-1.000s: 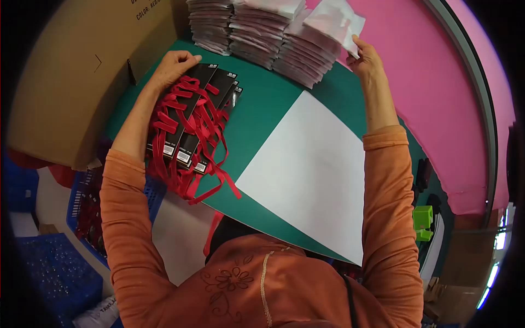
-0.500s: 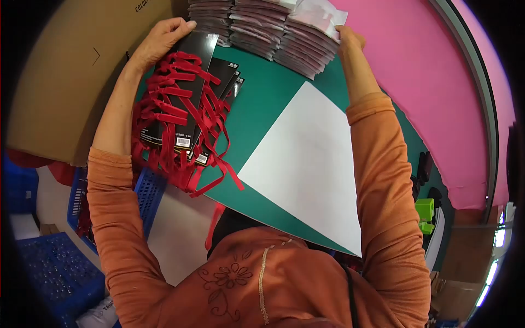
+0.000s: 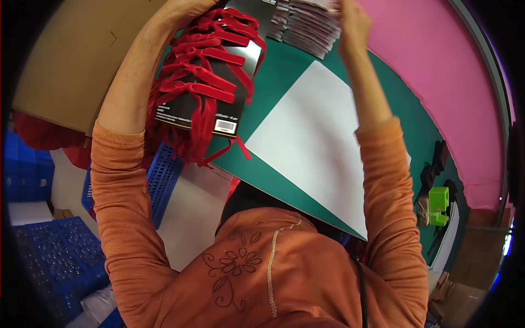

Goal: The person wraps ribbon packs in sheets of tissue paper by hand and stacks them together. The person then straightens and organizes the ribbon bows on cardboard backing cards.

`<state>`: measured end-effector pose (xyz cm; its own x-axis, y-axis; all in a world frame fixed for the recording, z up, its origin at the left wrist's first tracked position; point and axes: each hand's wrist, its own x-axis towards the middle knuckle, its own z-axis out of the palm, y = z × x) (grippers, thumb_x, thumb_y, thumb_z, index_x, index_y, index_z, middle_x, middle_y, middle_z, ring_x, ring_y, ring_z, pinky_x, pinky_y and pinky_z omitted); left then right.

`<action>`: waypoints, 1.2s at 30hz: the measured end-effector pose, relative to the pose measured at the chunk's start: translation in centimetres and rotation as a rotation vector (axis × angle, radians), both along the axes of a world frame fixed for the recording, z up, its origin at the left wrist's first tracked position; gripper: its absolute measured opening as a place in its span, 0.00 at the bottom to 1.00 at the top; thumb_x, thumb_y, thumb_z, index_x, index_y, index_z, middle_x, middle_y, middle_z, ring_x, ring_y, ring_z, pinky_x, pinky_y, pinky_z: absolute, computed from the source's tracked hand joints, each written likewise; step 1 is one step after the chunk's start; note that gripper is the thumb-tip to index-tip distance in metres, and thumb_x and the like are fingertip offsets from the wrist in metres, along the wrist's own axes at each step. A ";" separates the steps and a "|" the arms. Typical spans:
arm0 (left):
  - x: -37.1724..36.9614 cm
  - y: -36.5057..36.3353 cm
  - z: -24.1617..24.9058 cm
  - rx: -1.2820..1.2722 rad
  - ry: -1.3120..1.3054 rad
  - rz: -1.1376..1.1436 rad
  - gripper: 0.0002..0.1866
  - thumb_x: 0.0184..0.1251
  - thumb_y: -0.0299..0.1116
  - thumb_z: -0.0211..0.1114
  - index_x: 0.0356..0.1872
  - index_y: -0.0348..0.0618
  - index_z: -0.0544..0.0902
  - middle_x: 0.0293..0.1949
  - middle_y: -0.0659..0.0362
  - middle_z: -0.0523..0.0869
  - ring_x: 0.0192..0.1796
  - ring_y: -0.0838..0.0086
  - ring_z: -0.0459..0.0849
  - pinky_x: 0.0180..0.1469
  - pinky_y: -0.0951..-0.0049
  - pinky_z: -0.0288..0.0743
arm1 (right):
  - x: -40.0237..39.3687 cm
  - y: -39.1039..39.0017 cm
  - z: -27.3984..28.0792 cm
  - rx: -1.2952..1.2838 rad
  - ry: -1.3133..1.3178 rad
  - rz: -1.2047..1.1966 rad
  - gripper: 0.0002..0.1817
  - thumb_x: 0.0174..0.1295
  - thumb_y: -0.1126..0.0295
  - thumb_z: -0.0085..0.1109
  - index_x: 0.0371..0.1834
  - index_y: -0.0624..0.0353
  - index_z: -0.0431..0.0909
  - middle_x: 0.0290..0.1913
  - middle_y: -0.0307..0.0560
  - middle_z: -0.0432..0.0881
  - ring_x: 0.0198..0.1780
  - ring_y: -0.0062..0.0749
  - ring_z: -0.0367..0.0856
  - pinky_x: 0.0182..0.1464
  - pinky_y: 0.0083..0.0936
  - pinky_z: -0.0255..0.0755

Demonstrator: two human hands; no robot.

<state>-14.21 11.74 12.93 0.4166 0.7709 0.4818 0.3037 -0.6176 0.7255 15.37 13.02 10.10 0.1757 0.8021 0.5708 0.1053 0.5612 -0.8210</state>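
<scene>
My left hand (image 3: 183,10) is raised at the top of the view, shut on a black card (image 3: 229,87) wound with red ribbon (image 3: 202,60). The card hangs tilted above the green mat (image 3: 279,76), with loose ribbon ends trailing below it. Whatever lies behind the card on the mat is hidden. My right hand (image 3: 354,24) is up at the stacks of pale packets (image 3: 309,27), pinching one packet at the frame's top edge. A large white sheet (image 3: 317,136) lies on the mat between my arms.
A big cardboard box (image 3: 65,60) stands at the left, next to the mat. Blue crates (image 3: 60,262) and a blue basket (image 3: 164,175) sit on the floor below left. A pink wall (image 3: 432,71) runs behind the mat, and a small green object (image 3: 439,199) sits at the right.
My left hand has lifted one ribbon-wound card off the pile and up toward the camera. My right hand has stayed at the packet stacks, now higher in the frame.
</scene>
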 end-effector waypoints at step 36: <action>25.2 -13.5 -0.6 -0.995 -0.598 -0.298 0.14 0.70 0.37 0.54 0.44 0.35 0.80 0.34 0.55 0.87 0.27 0.72 0.86 0.25 0.77 0.82 | 8.5 -25.6 -5.2 -0.233 1.043 0.329 0.15 0.70 0.66 0.45 0.54 0.62 0.73 0.47 0.49 0.82 0.40 0.28 0.84 0.44 0.22 0.81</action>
